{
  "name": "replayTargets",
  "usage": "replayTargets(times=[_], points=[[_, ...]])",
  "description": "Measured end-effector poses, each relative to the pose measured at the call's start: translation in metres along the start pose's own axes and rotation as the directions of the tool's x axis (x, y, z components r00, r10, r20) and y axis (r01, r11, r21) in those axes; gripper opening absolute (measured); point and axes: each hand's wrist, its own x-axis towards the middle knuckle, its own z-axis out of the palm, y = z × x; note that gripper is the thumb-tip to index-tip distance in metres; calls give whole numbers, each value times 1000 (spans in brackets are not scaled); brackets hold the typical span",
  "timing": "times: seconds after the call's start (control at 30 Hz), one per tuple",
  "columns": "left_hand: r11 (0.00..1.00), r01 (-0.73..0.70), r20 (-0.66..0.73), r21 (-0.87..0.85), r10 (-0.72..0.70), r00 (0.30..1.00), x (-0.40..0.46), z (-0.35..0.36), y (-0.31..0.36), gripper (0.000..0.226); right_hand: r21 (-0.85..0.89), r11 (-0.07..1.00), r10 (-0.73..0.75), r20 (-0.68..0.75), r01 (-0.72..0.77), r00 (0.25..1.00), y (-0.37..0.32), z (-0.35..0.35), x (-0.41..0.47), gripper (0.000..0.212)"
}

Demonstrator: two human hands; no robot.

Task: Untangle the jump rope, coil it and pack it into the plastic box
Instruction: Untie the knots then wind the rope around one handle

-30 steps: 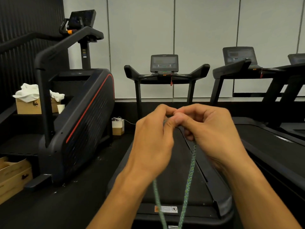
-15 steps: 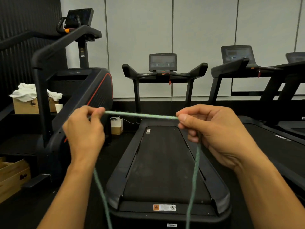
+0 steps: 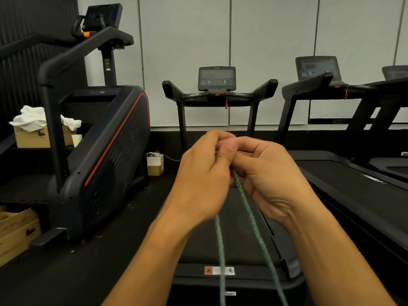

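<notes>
A green braided jump rope [image 3: 249, 214] hangs in two strands from my hands down past the bottom of the view. My left hand [image 3: 204, 180] and my right hand [image 3: 267, 180] are held together in front of me, fingertips touching, both pinching the rope at its top. The part of the rope inside my fingers is hidden. No plastic box is in sight.
A black treadmill [image 3: 220, 239] lies straight ahead under my hands, with more treadmills [image 3: 353, 184] to the right. A black stair machine [image 3: 99, 151] stands at the left. Cardboard boxes [image 3: 17, 235] sit at the left edge, a small white bag [image 3: 155, 163] on the floor.
Half a second ago my hands were apart with rope stretched between them. My left hand has moved right to meet my right hand, folding that stretch together.
</notes>
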Motion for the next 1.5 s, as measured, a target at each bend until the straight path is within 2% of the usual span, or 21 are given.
replayTargets(times=[0.1, 0.17, 0.3, 0.37, 0.43, 0.5, 0.6, 0.67, 0.73, 0.8, 0.87, 0.9, 0.97, 1.03, 1.1, 1.13, 1.23, 1.3, 1.4, 1.47, 1.5], points=[[963, -86, -21, 255, 95, 995, 1, -10, -8, 17, -34, 999, 23, -32, -24, 999, -4, -4, 1, 10], [930, -77, -1, 360, 83, 997, 3, -22, -16, 19, 5, 1000, 16, -92, -16, 996, -10, -16, 2, 8], [989, 24, 89, 147, -38, 995, 3, -32, -24, 26, 15, 1000, -12, -119, 14, 993, -17, -25, 0, 8], [985, 19, 134, 172, -42, 990, 2, -22, -21, 36, -18, 1000, -22, -98, 21, 995, -12, -20, 1, 9], [994, 3, 157, 111, -21, 987, -1, -9, -17, 32, -65, 997, -45, -99, 39, 994, -8, -16, 3, 9], [998, -1, 72, 57, -3, 997, 1, -5, -22, 31, -91, 995, -51, -113, 41, 992, -8, -18, 4, 8], [989, 120, -205, 89, -100, 974, 11, -20, -47, 30, -81, 997, -14, -112, 5, 994, -15, -29, 3, 8], [963, 268, -376, -21, -255, 891, 16, -38, -65, 31, -58, 998, -10, -90, 5, 996, -20, -36, 2, 11], [912, 393, -493, -121, -399, 773, 16, -55, -77, 37, -24, 1000, -15, -61, 14, 998, -22, -37, 0, 18], [882, 468, -533, -58, -424, 732, 15, -64, -82, 33, 25, 999, -23, -41, 24, 999, -22, -34, 0, 19], [864, 492, -508, 108, -377, 774, 16, -59, -75, 23, 85, 996, -36, -42, 39, 998, -20, -29, 1, 15], [872, 453, -477, 187, -323, 818, 16, -53, -67, 23, 102, 994, -41, -52, 46, 998, -18, -26, 2, 13], [926, 275, -341, 258, -179, 923, 15, -35, -45, 34, 91, 995, -43, -69, 49, 997, -13, -20, 4, 10], [987, 109, -118, 119, -95, 988, 10, -13, -22, 34, 44, 998, -40, -61, 43, 997, -7, -13, 5, 10], [994, 109, 24, -25, -108, 994, 3, 1, -12, 35, -7, 999, -37, -60, 36, 998, -3, -12, 5, 11], [995, 97, 32, -21, -96, 995, 3, 2, -13, 35, -31, 999, -31, -65, 29, 997, -3, -12, 5, 11], [988, 43, -62, 151, -34, 997, 9, -10, -24, 33, -59, 998, 9, -56, -12, 998, -7, -19, 3, 7], [983, 84, -185, 163, -53, 981, 12, -22, -32, 33, -48, 998, 33, -48, -36, 998, -12, -24, 1, 6], [959, 259, -438, 115, -185, 880, 15, -41, -49, 36, -9, 999, 38, -32, -38, 999, -20, -29, -2, 13], [926, 372, -511, 68, -288, 810, 14, -51, -59, 36, 29, 999, 37, -26, -36, 999, -22, -29, -3, 19], [905, 411, -505, 113, -304, 808, 14, -52, -62, 35, 51, 998, 34, -23, -33, 999, -22, -28, -3, 20]])
